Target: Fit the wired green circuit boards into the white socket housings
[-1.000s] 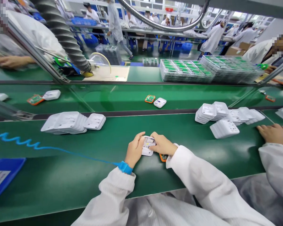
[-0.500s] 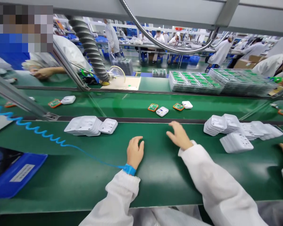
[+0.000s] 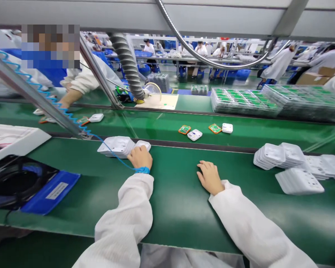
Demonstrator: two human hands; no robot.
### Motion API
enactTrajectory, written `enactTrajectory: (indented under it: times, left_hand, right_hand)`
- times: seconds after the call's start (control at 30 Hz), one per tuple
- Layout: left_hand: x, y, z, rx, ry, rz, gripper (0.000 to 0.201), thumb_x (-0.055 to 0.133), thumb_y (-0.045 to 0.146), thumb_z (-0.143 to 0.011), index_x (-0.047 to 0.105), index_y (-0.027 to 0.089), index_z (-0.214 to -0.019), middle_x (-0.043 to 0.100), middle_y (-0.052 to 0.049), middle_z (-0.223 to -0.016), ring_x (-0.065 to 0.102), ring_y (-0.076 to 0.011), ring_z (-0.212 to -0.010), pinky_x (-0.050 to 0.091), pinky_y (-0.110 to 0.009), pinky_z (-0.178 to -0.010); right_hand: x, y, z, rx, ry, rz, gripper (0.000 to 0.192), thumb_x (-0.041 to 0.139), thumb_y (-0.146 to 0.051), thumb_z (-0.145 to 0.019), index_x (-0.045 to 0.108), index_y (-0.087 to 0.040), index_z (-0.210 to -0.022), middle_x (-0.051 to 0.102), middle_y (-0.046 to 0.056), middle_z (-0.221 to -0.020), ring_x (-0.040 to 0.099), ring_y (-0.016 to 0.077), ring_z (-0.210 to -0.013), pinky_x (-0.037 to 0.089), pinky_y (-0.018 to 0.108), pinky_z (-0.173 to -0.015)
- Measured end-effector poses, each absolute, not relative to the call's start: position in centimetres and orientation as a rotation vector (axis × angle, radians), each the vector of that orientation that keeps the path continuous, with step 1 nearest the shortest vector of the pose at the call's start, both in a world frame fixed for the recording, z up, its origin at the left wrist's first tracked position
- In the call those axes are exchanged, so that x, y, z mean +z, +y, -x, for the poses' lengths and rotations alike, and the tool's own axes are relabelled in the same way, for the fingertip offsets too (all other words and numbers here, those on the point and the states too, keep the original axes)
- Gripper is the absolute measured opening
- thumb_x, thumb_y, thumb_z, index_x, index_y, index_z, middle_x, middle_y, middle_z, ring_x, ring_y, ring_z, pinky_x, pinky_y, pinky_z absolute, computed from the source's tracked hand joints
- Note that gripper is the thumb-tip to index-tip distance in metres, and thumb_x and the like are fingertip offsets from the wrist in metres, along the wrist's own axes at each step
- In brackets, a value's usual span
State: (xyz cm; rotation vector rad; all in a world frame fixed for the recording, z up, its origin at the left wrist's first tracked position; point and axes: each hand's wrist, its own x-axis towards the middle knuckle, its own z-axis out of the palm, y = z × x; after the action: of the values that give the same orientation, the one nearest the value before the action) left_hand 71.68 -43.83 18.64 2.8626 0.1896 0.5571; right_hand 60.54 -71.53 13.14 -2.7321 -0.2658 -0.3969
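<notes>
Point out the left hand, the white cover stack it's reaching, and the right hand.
left hand [image 3: 141, 157], head view, back of the hand.
white cover stack [image 3: 115, 145], head view, top cover's face.
right hand [image 3: 209, 177], head view, back of the hand.

One second ago both my hands gripped a small white housing over an orange-edged board at the near centre of the bench; half a second ago that pair was out of my hands and both lay empty on the mat. My left hand [image 3: 140, 157] has since travelled toward 11 o'clock and now rests on the end cover of the fanned stack of white covers [image 3: 117, 146]. My right hand [image 3: 209, 177], which half a second ago reached toward 12 o'clock, has drawn back and lies flat, palm down, on the green mat [image 3: 178, 193]. A second white housing with board [image 3: 220, 128] has appeared on the conveyor beside the first.
</notes>
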Motion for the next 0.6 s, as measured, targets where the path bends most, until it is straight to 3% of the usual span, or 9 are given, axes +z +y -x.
enactTrajectory:
  times: [0.2,0.37,0.6]
  left_hand:
    - [17.7,-44.5,-70.9,0.565,0.209,-2.948,0.016,0.046,0.019,-0.085,0.052,0.013,-0.098,0.051,-0.007,-0.099,0.044,-0.0229,-0.098,0.03,-0.04,-0.087]
    - [16.6,-45.4,-70.3,0.575,0.192,-2.964,0.018,0.04,0.013,-0.086,0.055,0.011,-0.095,0.055,-0.013,-0.097,0.046,-0.0262,-0.097,0.031,-0.04,-0.082]
    - [15.8,-44.8,-70.4,0.643,0.236,-2.964,0.019,0.038,0.015,-0.088,0.055,0.016,-0.098,0.056,-0.009,-0.099,0.049,-0.0223,-0.096,0.033,-0.037,-0.085]
  right_hand:
    - [12.4,-71.8,-60.7,-0.451,-0.305,2.792,0.029,0.044,-0.029,-0.089,0.057,-0.017,-0.111,0.054,0.011,-0.123,0.046,0.0254,-0.107,0.037,0.039,-0.085]
    - [12.0,-72.3,-60.8,-0.481,-0.349,2.836,0.033,0.04,-0.035,-0.09,0.058,-0.017,-0.11,0.056,0.01,-0.122,0.048,0.0275,-0.106,0.039,0.04,-0.081]
    - [11.4,-73.7,-61.7,-0.471,-0.504,2.792,0.043,0.037,-0.047,-0.085,0.059,-0.019,-0.11,0.058,0.015,-0.115,0.053,0.0325,-0.103,0.041,0.048,-0.078]
